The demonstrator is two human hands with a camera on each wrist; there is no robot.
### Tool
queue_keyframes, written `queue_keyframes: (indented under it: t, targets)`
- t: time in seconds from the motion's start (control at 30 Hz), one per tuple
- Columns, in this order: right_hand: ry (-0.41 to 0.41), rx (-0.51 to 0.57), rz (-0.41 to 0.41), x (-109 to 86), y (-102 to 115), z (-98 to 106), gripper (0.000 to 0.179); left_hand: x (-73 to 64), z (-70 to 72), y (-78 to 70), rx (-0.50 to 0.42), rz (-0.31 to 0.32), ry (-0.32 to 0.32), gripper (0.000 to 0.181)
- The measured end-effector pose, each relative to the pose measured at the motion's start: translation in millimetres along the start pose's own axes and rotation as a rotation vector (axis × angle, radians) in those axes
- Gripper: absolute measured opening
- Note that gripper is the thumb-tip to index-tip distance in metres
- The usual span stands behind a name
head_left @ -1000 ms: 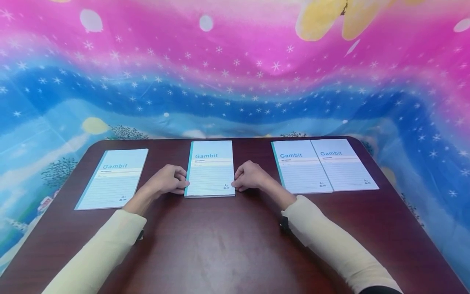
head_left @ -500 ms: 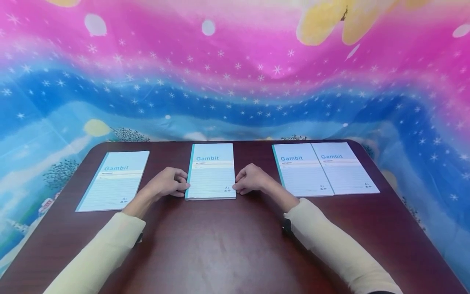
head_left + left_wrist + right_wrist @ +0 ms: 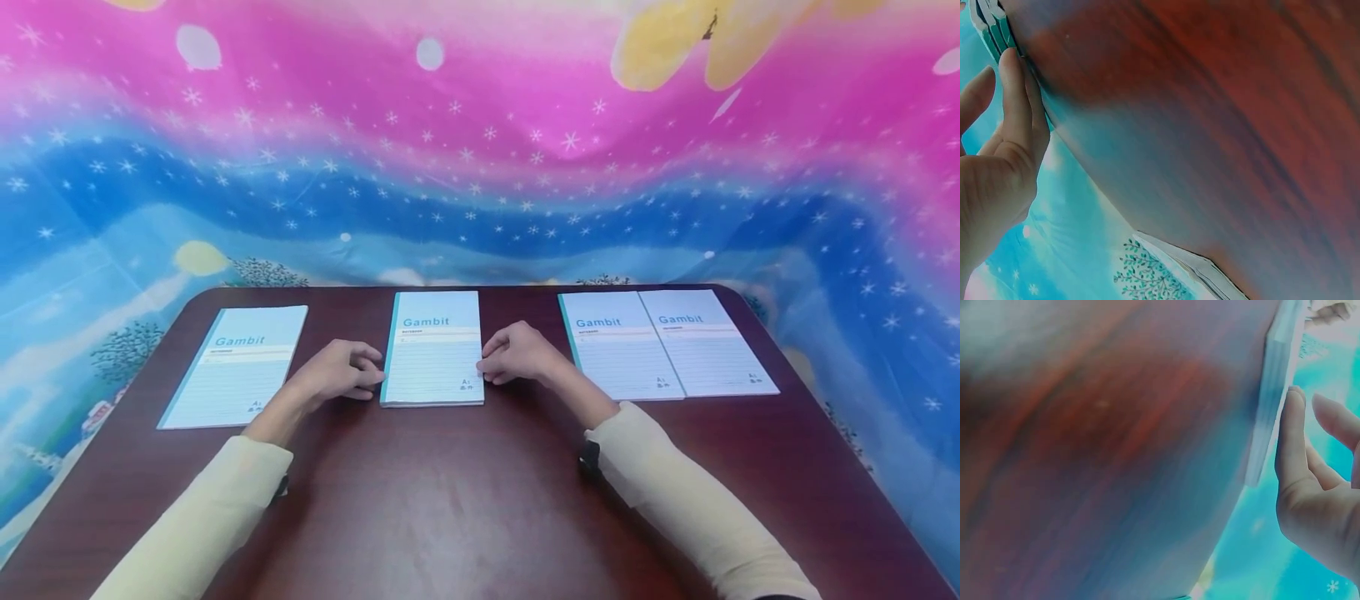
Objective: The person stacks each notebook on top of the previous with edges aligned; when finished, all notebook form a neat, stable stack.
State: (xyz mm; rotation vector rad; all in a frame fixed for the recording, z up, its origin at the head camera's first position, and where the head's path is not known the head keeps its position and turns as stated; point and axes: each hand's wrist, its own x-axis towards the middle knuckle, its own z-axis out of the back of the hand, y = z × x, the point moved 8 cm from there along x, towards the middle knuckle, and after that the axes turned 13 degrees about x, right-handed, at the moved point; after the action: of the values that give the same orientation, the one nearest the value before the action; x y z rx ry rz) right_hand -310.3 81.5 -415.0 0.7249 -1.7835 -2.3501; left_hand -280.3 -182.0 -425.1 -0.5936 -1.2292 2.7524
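A small stack of white "Gambit" notebooks (image 3: pixel 433 354) with teal spines lies at the middle of the far side of the table. My left hand (image 3: pixel 343 369) is beside its spine side, fingertips right at the edge and thumb apart from the fingers. On the opposite side my right hand (image 3: pixel 520 352) has its fingertips by the page edges, with the thumb held off. The left wrist view shows the stacked teal spines (image 3: pixel 997 28) just above the fingertips. In the right wrist view the layered page edges (image 3: pixel 1272 387) stand next to the fingers. Neither hand grips the stack.
Another notebook (image 3: pixel 232 367) lies at the left, partly behind the left forearm. Two more, a right-centre notebook (image 3: pixel 618 350) and a far-right notebook (image 3: pixel 712 342), lie side by side. The dark red table (image 3: pixel 450 500) meets a patterned cloth backdrop (image 3: pixel 480 167) at its far edge.
The fingers of both hands have loosened and drawn slightly away from the sides of the middle stack. The stack stays in place; the head view has shifted a little.
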Motion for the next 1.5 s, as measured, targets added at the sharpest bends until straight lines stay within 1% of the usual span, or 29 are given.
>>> queue_keyframes:
  t: [0.07,0.23,0.43,0.7,0.87,1.1,1.4,1.5]
  targets:
    - [0.005,0.016,0.017,-0.3,5,0,0.022,-2.2,2.6,0.4,-0.015,-0.001,-0.003,0.046]
    - [0.022,0.040,0.030,0.7,11,-4,0.028,-7.2,9.4,0.8,-0.036,-0.012,-0.011,0.044]
    - [0.052,0.077,0.048,4.9,17,-16,0.031,-10.4,19.3,3.0,-0.063,-0.019,-0.025,0.045]
    - [0.088,0.060,0.082,7.4,29,-32,0.036,-19.6,33.8,14.1,-0.102,0.000,-0.059,0.049]
    - [0.106,0.079,0.095,8.4,34,-42,0.039,-27.0,40.6,20.3,-0.114,0.000,-0.079,0.051]
    - [0.129,0.120,0.087,11.7,33,-59,0.039,-35.6,46.7,28.4,-0.105,0.021,-0.092,0.054]
    - [0.184,0.223,0.093,15.8,39,-85,0.038,-45.5,60.3,43.3,-0.078,0.044,-0.124,0.055]
    - [0.195,0.224,0.095,17.1,41,-93,0.037,-49.2,63.8,47.5,-0.073,0.051,-0.133,0.056]
